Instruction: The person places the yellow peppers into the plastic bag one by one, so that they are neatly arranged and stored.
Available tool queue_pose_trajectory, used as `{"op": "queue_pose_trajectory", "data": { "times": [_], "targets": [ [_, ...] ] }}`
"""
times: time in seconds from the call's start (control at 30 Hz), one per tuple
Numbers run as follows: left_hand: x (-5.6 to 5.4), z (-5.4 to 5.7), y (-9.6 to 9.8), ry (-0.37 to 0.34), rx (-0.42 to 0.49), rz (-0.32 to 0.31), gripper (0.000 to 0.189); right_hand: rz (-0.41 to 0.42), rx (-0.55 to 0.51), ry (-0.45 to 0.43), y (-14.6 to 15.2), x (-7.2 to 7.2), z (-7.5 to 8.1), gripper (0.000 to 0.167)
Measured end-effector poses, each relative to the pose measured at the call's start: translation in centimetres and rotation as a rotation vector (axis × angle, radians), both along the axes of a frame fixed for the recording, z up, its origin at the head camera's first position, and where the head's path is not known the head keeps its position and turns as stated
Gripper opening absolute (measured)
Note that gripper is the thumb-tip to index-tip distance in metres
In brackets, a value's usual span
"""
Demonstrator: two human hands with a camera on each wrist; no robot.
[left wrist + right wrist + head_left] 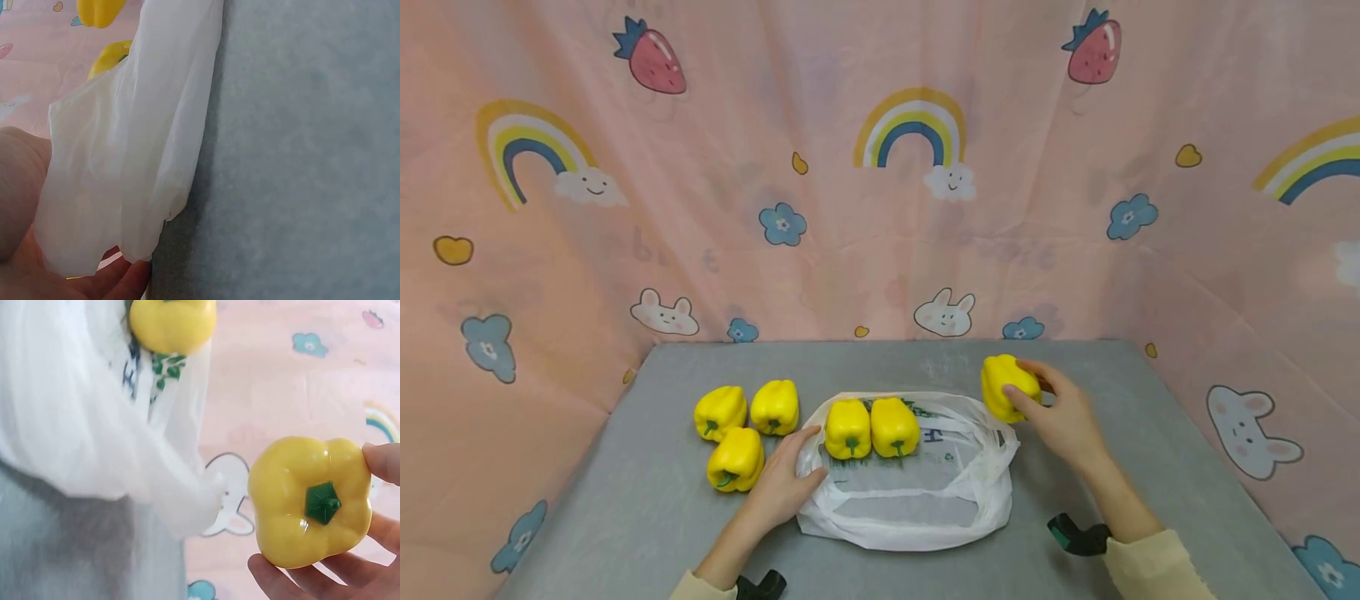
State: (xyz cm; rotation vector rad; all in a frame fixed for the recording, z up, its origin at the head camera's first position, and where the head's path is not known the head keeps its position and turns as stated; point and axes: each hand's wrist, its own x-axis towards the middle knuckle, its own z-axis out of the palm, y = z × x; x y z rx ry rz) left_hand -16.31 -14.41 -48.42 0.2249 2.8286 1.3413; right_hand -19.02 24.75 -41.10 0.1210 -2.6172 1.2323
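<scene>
A white plastic bag (917,533) lies with its mouth spread open on the grey table. Two yellow bell peppers, a left one (847,429) and a right one (895,427), sit side by side within its far left part. My left hand (786,479) holds the bag's left edge, the film (125,150) passing between thumb and fingers in the left wrist view. Beyond the bag's far right corner, my right hand (1067,417) grips another yellow bell pepper (1006,387) between thumb and fingers. Its green stem (322,503) faces the right wrist camera.
Three more yellow bell peppers (735,460) are grouped on the table (647,517) left of the bag. Behind the table hangs a pink printed curtain (715,150), which also runs along both sides. Black wrist devices (1078,536) show near both sleeves.
</scene>
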Motion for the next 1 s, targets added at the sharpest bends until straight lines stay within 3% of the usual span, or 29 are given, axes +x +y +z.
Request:
{"op": "queue_pose_trajectory", "data": {
  "times": [0.57, 1.0],
  "targets": [
    [-0.2, -0.3, -0.1, -0.004, -0.001, 0.000, 0.058, 0.084, -0.042, -0.013, -3.7, 0.1, -1.4, 0.060],
    [-0.1, -0.3, -0.1, -0.007, 0.006, 0.009, 0.058, 0.129, -0.028, -0.078, -6.1, -0.1, -3.2, 0.060]
  ]
}}
